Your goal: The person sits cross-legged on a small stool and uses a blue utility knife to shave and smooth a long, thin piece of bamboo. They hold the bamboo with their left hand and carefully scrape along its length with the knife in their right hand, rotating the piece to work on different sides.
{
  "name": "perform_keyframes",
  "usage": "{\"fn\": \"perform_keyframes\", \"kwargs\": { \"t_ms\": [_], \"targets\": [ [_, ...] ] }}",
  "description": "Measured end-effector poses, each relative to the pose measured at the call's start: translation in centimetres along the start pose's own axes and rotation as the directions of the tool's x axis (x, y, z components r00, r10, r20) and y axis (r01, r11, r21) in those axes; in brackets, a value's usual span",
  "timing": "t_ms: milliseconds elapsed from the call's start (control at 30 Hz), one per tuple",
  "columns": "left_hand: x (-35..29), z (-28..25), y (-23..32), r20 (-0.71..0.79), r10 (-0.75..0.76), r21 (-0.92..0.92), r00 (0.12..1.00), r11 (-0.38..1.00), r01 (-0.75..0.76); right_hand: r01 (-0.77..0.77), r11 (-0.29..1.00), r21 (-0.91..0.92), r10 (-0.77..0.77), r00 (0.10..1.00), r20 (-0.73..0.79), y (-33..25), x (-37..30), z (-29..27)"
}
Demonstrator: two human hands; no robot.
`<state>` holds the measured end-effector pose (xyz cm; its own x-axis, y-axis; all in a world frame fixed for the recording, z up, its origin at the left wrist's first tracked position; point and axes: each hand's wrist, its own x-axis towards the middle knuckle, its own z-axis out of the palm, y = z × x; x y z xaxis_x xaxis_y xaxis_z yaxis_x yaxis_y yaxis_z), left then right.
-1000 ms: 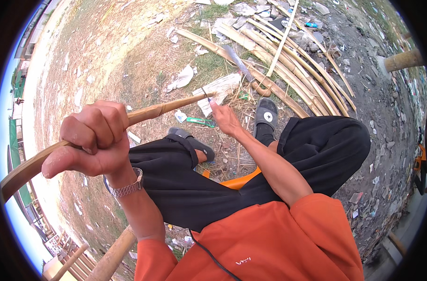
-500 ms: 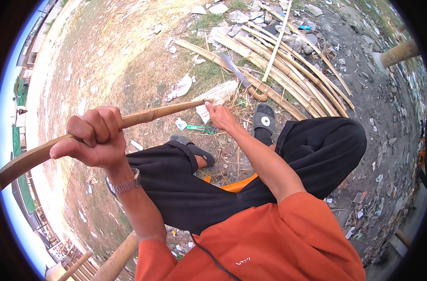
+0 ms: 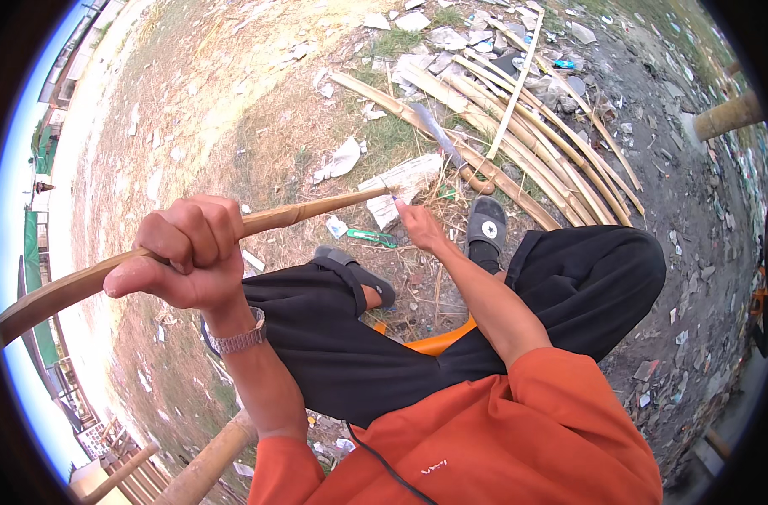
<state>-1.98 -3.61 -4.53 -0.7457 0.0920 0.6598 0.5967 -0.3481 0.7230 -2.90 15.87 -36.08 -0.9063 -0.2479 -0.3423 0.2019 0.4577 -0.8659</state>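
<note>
My left hand [image 3: 186,252], with a metal watch on its wrist, is wrapped round a long bamboo strip [image 3: 317,206]. The strip slants from the left rim up toward the middle. At its far tip is my right hand [image 3: 419,225], closed, thumb and fingers pinched. A thin dark sliver and a small bluish bit show by the fingertips; what the hand holds is too small to make out. Below the tip lies a green utility knife [image 3: 371,238]. Beyond my right hand a large knife [image 3: 439,135] with a hooked wooden handle rests on split bamboo.
Several split bamboo strips [image 3: 519,135] lie fanned out ahead to the right. A whitish slab [image 3: 401,185] sits on the dry ground beneath the tip. Bamboo poles [image 3: 725,116] stand at the right, and another pole [image 3: 207,463] is at lower left. Scraps and rubble litter the ground.
The view has shifted slightly. My right hand has moved a little right and nearer to me relative to the bamboo tip, and a thin sliver now shows there. My left hand keeps its grip.
</note>
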Motion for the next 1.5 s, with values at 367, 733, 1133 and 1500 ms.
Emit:
{"fn": "perform_keyframes", "kwargs": {
  "t_ms": [367,733,1133,1500],
  "targets": [
    [0.6,1.0,-0.2,0.124,0.016,-0.041,0.992,0.999,-0.011,-0.062,0.998,-0.033,0.059,0.995,-0.075,1.8,1.3,1.1],
    [0.5,0.7,-0.2,0.115,0.009,-0.024,0.993,1.0,-0.006,-0.29,0.897,-0.332,0.293,0.955,-0.044,2.1,1.2,-0.8],
    [-0.4,0.5,0.2,-0.089,-0.027,0.075,0.996,0.997,0.034,0.095,0.937,-0.337,-0.089,0.995,0.035,-13.5,-0.3,-7.6],
    [-1.3,2.9,0.5,-0.274,0.006,0.169,0.962,0.985,0.042,0.193,0.981,0.013,-0.193,0.981,0.018,-18.5,-10.5,-4.4]
  ]
}}
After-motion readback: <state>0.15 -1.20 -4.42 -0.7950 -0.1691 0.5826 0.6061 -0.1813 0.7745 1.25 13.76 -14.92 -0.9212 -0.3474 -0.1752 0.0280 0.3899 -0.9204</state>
